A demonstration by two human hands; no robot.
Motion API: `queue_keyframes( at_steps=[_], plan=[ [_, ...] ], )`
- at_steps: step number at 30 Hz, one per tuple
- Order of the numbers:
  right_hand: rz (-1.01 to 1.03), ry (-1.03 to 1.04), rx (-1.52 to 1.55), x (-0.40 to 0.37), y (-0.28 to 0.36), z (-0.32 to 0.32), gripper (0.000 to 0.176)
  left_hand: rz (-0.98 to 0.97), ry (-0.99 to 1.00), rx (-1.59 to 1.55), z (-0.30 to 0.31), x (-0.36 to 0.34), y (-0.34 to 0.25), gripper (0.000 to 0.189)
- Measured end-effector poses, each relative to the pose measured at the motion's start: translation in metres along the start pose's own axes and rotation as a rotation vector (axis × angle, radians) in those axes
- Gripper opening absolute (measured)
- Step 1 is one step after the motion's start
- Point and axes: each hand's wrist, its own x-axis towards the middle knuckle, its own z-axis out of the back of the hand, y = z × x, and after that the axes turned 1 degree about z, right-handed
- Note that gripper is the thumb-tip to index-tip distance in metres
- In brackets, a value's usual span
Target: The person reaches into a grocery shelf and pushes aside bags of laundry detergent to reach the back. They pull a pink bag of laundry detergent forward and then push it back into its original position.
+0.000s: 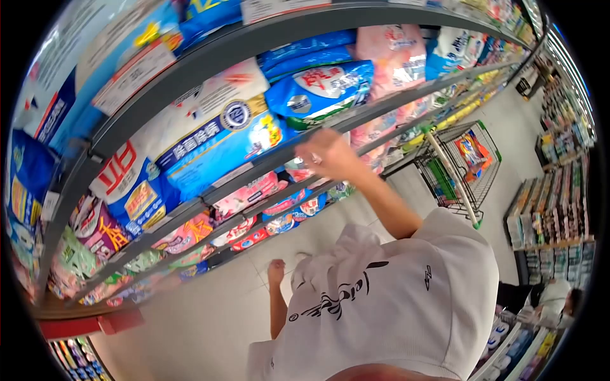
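Note:
My right hand (pixel 327 155) reaches in front of the shelf edge, slightly blurred, with its fingers loosely bent and apart. Nothing shows in it, and contact with the shelf cannot be made out. Just beyond it lies a blue-and-white bag of laundry powder (pixel 321 89). Left of that is a larger blue-and-white bag (pixel 219 140), with a pink bag (pixel 391 54) on the other side. My left hand (pixel 276 271) hangs low over the floor, its fingers curled in, with no object visible in it.
Dark metal shelves (pixel 210 47) of bagged detergents curve across the left and top. A shopping cart (pixel 467 162) holding an orange-and-blue package stands to the right. Stocked display racks (pixel 553 209) line the far side. Another person (pixel 549 301) is at lower right.

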Motion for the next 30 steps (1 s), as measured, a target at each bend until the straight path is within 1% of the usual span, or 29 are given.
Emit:
queue_keyframes(
  at_steps=[1,2,4,6,7,8,9,10,11,12,13,14,15,16,17,19,22,25,28,30],
  plan=[
    [-0.017,-0.102,-0.049,-0.003,-0.017,0.02,0.015,-0.097,-0.017,-0.029,0.01,0.014,-0.027,0.015],
    [-0.032,-0.206,-0.094,-0.007,-0.038,0.039,0.014,-0.192,-0.038,-0.056,0.024,0.028,-0.07,0.016],
    [-0.193,-0.28,-0.228,-0.019,-0.089,0.076,0.017,-0.116,-0.108,0.097,0.065,0.024,-0.215,0.015],
    [-0.179,-0.337,-0.363,-0.019,-0.143,0.112,0.031,-0.409,-0.218,0.007,0.096,0.026,-0.304,0.015],
    [-0.179,-0.345,-0.404,-0.017,-0.175,0.126,0.043,-0.535,-0.274,0.063,0.112,0.027,-0.346,0.013],
    [-0.181,-0.348,-0.441,-0.016,-0.205,0.134,0.055,-0.654,-0.33,0.118,0.127,0.028,-0.377,0.012],
    [-0.154,-0.343,-0.504,-0.012,-0.232,0.139,0.06,-0.727,-0.422,0.136,0.141,0.036,-0.395,0.012],
    [-0.122,-0.338,-0.568,-0.007,-0.258,0.144,0.065,-0.739,-0.516,0.128,0.151,0.038,-0.423,0.014],
    [-0.091,-0.326,-0.628,-0.003,-0.278,0.148,0.07,-0.798,-0.61,0.209,0.16,0.041,-0.456,0.015],
    [-0.088,-0.296,-0.635,0.002,-0.292,0.148,0.07,-0.922,-0.697,0.296,0.166,0.047,-0.492,0.017],
    [-0.08,-0.265,-0.641,0.012,-0.303,0.144,0.07,-1.021,-0.749,0.461,0.18,0.06,-0.51,0.022],
    [-0.066,-0.236,-0.648,0.024,-0.312,0.141,0.071,-1.008,-0.848,0.618,0.184,0.069,-0.531,0.029],
    [-0.05,-0.249,-0.564,0.034,-0.317,0.139,0.07,-0.987,-0.863,0.688,0.189,0.083,-0.547,0.034],
    [-0.065,-0.229,-0.593,0.041,-0.326,0.136,0.071,-1.061,-0.865,0.705,0.188,0.092,-0.572,0.034],
    [-0.08,-0.211,-0.622,0.05,-0.336,0.133,0.072,-1.055,-0.891,0.786,0.196,0.113,-0.576,0.039],
    [-0.096,-0.185,-0.63,0.059,-0.347,0.129,0.073,-1.034,-0.843,0.779,0.21,0.153,-0.583,0.043],
    [-0.117,-0.15,-0.585,0.068,-0.357,0.126,0.074,-0.801,-0.906,0.872,0.226,0.204,-0.575,0.05],
    [-0.144,-0.142,-0.567,0.066,-0.358,0.124,0.074,-0.711,-0.959,0.955,0.225,0.224,-0.574,0.055],
    [-0.152,-0.168,-0.585,0.062,-0.357,0.123,0.074,-0.681,-0.968,0.979,0.226,0.23,-0.571,0.055],
    [-0.179,-0.163,-0.643,0.061,-0.356,0.121,0.073,-0.724,-0.981,0.943,0.219,0.223,-0.577,0.054]
  ],
)
